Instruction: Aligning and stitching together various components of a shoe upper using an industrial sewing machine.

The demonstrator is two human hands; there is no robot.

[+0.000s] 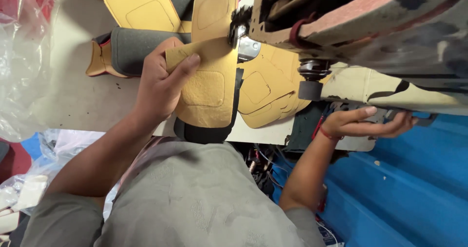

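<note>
A yellow insole (207, 83) lies under the left hand (158, 83), thumb and fingers pinching its folded upper edge. More insoles (265, 88) lie just right of it on the tabletop (83, 98). The right hand (365, 122), loosely curled, holds nothing beneath the machine (370, 27).

Person: grey short-sleeved shirt worn; arms left bare; a red thread band (328, 135) is tied at the right wrist.

insole (207, 88) on table (83, 100), sewing machine (360, 32) to its right
</note>
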